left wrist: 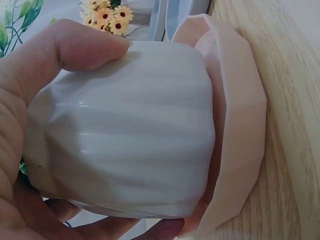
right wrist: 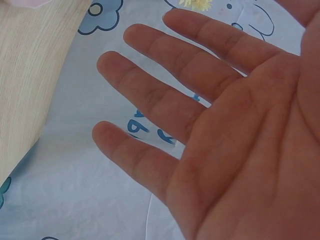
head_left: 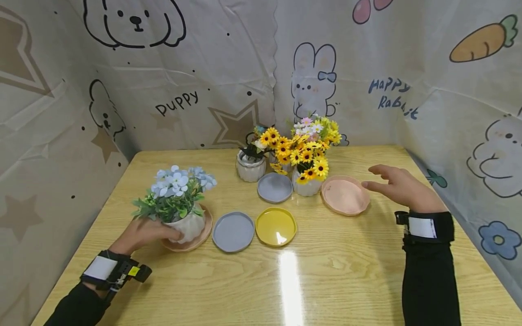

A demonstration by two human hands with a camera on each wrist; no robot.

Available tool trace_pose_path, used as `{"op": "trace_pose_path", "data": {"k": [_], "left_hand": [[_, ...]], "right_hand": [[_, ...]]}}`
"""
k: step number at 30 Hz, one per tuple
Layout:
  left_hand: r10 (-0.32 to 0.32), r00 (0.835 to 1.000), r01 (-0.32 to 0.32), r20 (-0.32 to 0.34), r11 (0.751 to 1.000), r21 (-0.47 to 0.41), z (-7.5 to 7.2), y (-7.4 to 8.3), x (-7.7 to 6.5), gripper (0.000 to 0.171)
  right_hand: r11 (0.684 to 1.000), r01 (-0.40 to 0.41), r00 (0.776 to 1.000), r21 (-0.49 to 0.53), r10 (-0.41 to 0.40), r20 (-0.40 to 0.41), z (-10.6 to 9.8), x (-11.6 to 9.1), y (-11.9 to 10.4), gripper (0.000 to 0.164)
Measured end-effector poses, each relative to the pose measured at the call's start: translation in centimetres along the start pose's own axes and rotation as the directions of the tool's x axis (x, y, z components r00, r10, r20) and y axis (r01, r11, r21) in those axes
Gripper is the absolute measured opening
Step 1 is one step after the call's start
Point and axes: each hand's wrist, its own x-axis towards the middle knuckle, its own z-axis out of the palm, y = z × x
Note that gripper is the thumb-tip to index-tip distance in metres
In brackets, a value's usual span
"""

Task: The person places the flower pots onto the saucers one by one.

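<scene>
My left hand [head_left: 148, 233] grips a white ribbed flowerpot [head_left: 188, 227] with light blue flowers [head_left: 177, 181] and green leaves. The pot is on or just over a pink saucer [head_left: 207, 226]; the left wrist view shows its base [left wrist: 207, 135] within the saucer's rim [left wrist: 245, 115]. The thumb lies along one side of the pot, with fingers curled round the other. On the right, my right hand [head_left: 401, 188] hovers over the table with fingers spread and nothing held. Nearest to it is another pink saucer [head_left: 345, 195]. The right palm [right wrist: 240, 135] faces its wrist camera.
A grey saucer [head_left: 233, 232] and a yellow saucer [head_left: 276, 226] lie mid-table. Behind them is another grey saucer [head_left: 275, 187]. White pots [head_left: 250, 167] with yellow, white and pink flowers [head_left: 310, 145] stand at the back. Printed cloth [head_left: 228, 68] hangs around the wooden table [head_left: 334, 280].
</scene>
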Motion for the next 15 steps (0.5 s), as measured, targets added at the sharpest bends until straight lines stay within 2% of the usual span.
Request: {"op": "trace_pose_path", "data": {"k": [4,7,10,13,15], "left_hand": [[0.045,0.999,-0.045,-0.025,0.999,-0.022,0.3,-0.12,-0.01,0.074],[0.1,0.993,-0.103,-0.062,0.994,-0.047,0.57,-0.11,0.03,0.092],[0.146,0.985,-0.15,-0.089,0.988,-0.046,0.77,-0.01,0.24,0.096],[0.157,0.982,-0.16,-0.102,0.987,-0.028,0.89,0.1,0.42,0.096],[0.128,0.988,-0.128,-0.086,0.992,-0.005,0.88,0.11,0.41,0.092]], "right_hand": [[1.0,-0.001,1.0,0.004,0.001,0.004,0.02,0.01,-0.08,0.074],[1.0,0.003,1.0,-0.001,-0.003,0.004,-0.03,-0.01,-0.02,0.073],[1.0,0.01,1.0,-0.003,-0.01,0.002,-0.07,-0.05,0.05,0.073],[1.0,0.011,1.0,-0.005,-0.011,0.002,-0.04,0.0,0.1,0.073],[1.0,0.011,1.0,-0.006,-0.011,0.003,0.0,0.06,0.12,0.074]]}}
